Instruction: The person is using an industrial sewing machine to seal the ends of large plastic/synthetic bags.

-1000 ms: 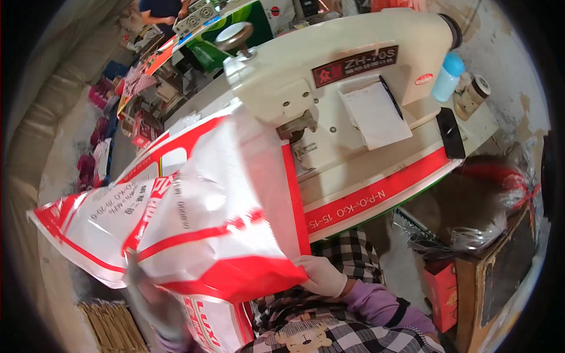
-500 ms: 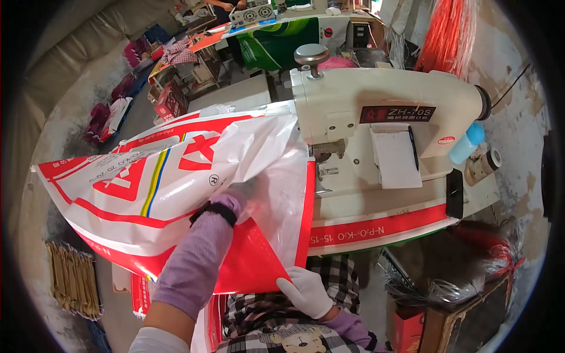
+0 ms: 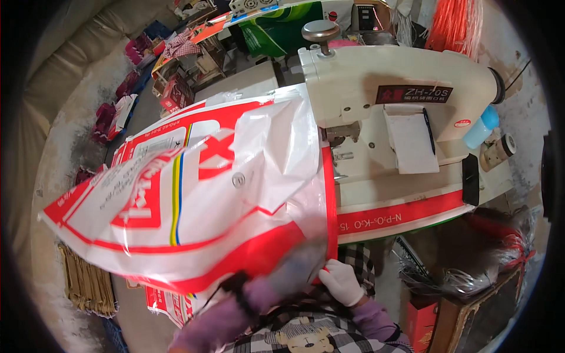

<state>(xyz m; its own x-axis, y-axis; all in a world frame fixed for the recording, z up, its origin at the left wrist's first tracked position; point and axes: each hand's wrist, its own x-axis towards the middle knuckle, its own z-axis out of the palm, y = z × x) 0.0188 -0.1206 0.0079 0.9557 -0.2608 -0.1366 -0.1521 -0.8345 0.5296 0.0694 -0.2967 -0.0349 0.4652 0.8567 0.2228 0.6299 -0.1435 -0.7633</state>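
Head view: the red-and-white plastic bag (image 3: pixel 247 203), edge-pinched by the white-gloved right hand (image 3: pixel 343 283), is best held taut; whether the blurred left hand (image 3: pixel 299 263) grips cannot be told.

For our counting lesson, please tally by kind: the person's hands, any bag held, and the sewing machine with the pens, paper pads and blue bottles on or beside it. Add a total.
Left hand and right hand: 2
Bag: 1
Sewing machine: 1
Pen: 1
Paper pad: 1
Blue bottle: 1
Total: 7

Red-and-white bag (image 3: pixel 265 194) with yellow-and-blue stripe (image 3: pixel 176 200), cream sewing machine (image 3: pixel 353 76), purple sleeves (image 3: pixel 375 320), black-and-white checked garment (image 3: pixel 344 341)
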